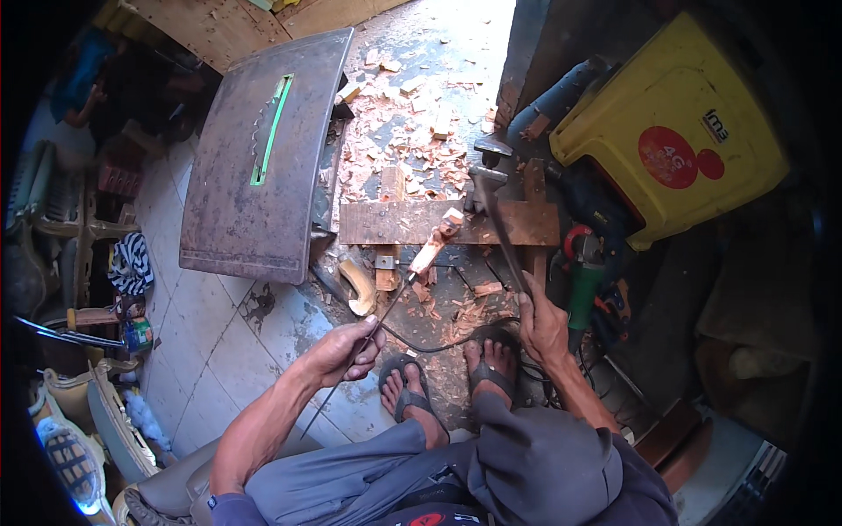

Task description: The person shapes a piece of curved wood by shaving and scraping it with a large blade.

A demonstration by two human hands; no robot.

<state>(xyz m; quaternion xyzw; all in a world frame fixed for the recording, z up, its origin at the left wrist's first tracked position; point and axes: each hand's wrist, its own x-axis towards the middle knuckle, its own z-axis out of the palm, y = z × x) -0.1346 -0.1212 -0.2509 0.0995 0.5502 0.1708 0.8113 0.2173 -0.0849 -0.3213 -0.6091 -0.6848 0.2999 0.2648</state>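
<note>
My left hand (345, 351) is closed around a long, thin metal rod or blade (393, 303), held slantwise over the floor. A pale, roughly carved wooden handle (428, 253) is on its far end, above a wooden board (399, 223). My right hand (545, 326) grips the near end of a dark bar-shaped tool (507, 235). Its far end meets a blocky metal head (488, 174) over the board; whether the head belongs to the tool or is fixed to the board, I cannot tell. A curved wooden piece (358, 287) lies just beyond my left hand.
A table saw (237, 188) with a green slot stands at the left. Wood chips (421, 114) cover the floor ahead. A green angle grinder (585, 285) and a tipped yellow plastic chair (671, 131) are at the right. A black cable (430, 349) runs near my sandalled feet.
</note>
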